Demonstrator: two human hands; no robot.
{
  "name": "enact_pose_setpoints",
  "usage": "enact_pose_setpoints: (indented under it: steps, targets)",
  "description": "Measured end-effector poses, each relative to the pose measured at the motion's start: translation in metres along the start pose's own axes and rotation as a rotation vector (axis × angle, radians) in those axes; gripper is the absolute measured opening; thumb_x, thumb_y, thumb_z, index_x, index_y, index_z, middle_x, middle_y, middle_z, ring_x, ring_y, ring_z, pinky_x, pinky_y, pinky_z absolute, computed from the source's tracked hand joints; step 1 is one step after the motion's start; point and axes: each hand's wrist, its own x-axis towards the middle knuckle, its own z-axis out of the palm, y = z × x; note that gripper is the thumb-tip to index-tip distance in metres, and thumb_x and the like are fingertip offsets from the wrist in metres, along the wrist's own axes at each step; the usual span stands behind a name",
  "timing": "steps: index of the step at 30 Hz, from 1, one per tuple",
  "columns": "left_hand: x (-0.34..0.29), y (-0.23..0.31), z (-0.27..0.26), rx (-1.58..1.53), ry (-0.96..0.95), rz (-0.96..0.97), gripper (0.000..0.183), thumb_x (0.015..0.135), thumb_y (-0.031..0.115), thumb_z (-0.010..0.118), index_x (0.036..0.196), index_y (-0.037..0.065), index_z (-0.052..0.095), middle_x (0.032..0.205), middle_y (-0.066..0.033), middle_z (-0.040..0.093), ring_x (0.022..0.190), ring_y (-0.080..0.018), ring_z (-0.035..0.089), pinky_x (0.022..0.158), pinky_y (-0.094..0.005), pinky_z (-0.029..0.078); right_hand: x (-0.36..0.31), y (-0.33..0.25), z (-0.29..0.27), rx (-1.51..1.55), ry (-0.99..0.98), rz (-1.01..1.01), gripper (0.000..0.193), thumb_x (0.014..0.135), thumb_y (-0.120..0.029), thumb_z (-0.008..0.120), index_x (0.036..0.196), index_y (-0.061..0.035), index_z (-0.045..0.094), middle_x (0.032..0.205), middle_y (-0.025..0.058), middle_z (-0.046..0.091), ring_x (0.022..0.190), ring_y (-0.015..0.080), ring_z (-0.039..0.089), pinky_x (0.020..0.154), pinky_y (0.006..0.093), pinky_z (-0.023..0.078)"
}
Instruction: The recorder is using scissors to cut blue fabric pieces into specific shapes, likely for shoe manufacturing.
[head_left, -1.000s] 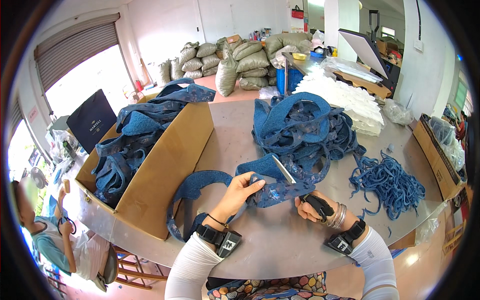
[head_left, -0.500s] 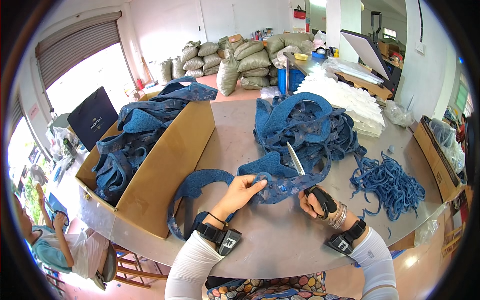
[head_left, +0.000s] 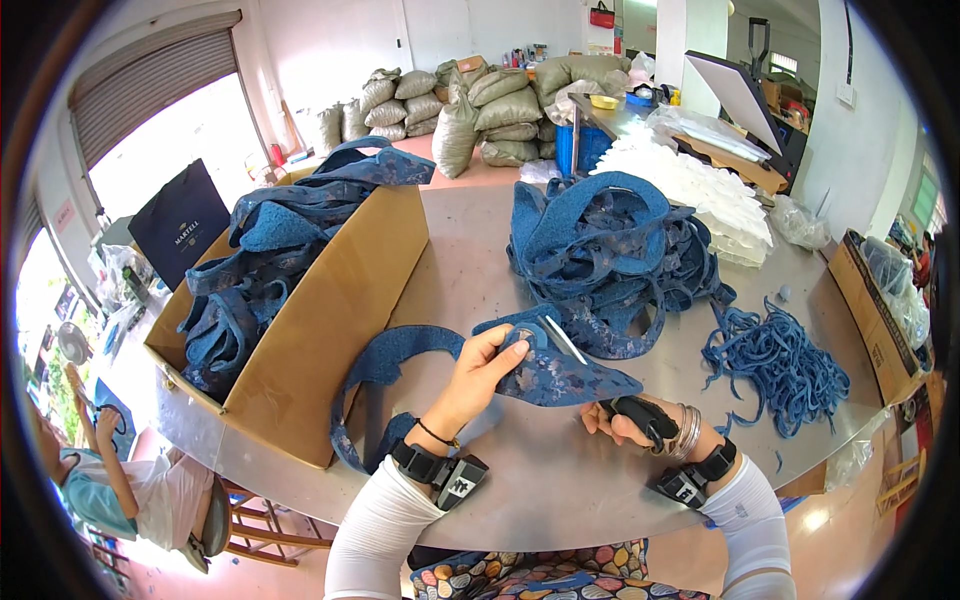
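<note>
My left hand (head_left: 484, 368) pinches a blue patterned fabric strip (head_left: 570, 381), a curled bit of it between thumb and fingers. Its right part tapers to a point above my right hand (head_left: 622, 421). That hand is closed around the black handles of a pair of scissors (head_left: 566, 341). The scissors' bright blade shows above the strip's upper edge, while its lower part is hidden by the fabric. A long blue strip (head_left: 418, 348) curves over the table left of my left hand. Just beyond lies a tangled heap of blue strips (head_left: 600, 250).
A cardboard box (head_left: 340, 330) of blue strips stands at the left. Thin blue trimmings (head_left: 778, 365) lie at the right of the metal table (head_left: 560, 490), near another cardboard box (head_left: 875, 320). White stacked material (head_left: 690, 195) sits behind. A seated person (head_left: 130, 480) is at far left.
The scissors have moved left and lower along the strip. The strip's right part ran up toward the heap before; now it ends in a point, apart from the heap.
</note>
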Motion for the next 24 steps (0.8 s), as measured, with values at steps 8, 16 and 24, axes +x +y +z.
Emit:
enact_pose_setpoints:
  steps: [8, 16, 24]
  targets:
    - [-0.001, -0.001, 0.006, 0.242, 0.037, 0.127, 0.015, 0.086, 0.014, 0.06, 0.084, 0.0, 0.058, 0.075, 0.0019, 0.051, 0.068, -0.0049, 0.044, 0.06, -0.0203, 0.037, -0.001, -0.01, 0.0, 0.035, -0.097, -0.026, 0.065, 0.077, -0.067, 0.048, 0.104, -0.0079, 0.052, 0.088, -0.0007, 0.054, 0.071, 0.0099, 0.048, 0.063, 0.0234, 0.044]
    - [-0.002, 0.003, 0.007, 0.469, 0.102, 0.233, 0.015, 0.08, 0.011, 0.065, 0.08, -0.002, 0.057, 0.07, -0.0041, 0.048, 0.064, -0.0105, 0.044, 0.057, -0.024, 0.037, -0.003, -0.006, -0.001, 0.08, -0.122, -0.057, 0.058, 0.08, -0.06, 0.048, 0.106, -0.0088, 0.051, 0.089, 0.0007, 0.054, 0.072, 0.0104, 0.048, 0.062, 0.0235, 0.043]
    - [-0.006, 0.002, 0.024, 0.467, 0.176, 0.244, 0.016, 0.079, 0.01, 0.066, 0.076, 0.0, 0.054, 0.067, -0.0042, 0.047, 0.06, -0.011, 0.042, 0.054, -0.025, 0.036, 0.0, 0.004, 0.001, 0.172, -0.142, -0.092, 0.048, 0.083, -0.049, 0.052, 0.109, -0.0088, 0.05, 0.09, 0.0009, 0.054, 0.065, 0.0086, 0.046, 0.059, 0.0218, 0.042]
